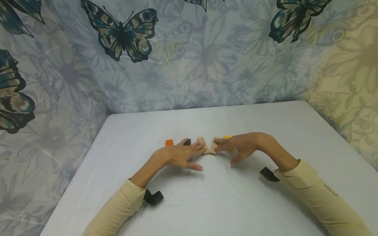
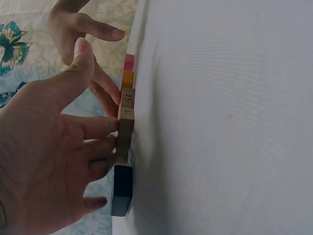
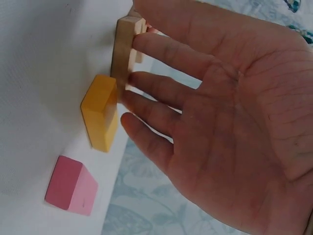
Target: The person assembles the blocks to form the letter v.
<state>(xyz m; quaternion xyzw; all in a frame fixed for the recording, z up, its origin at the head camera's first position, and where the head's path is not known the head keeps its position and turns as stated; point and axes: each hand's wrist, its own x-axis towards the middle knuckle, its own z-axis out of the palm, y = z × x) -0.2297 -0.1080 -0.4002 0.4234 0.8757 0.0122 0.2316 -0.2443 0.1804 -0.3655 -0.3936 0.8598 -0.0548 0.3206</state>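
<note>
Beige cloth sleeves [image 1: 118, 203] lead to spread left hand [image 1: 178, 155] and right hand [image 1: 245, 144], touching oblong bare-wood blocks [image 1: 202, 141] between them, their V opening away.

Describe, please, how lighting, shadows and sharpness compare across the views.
Head: soft shadows on the white tabletop, yellow cast at right on the butterfly-print backdrop; left wrist: dimmer, faint ripples on tabletop, digits discernible on a wooden block; right wrist: dim, mark on the pink block too faint to read.
</note>
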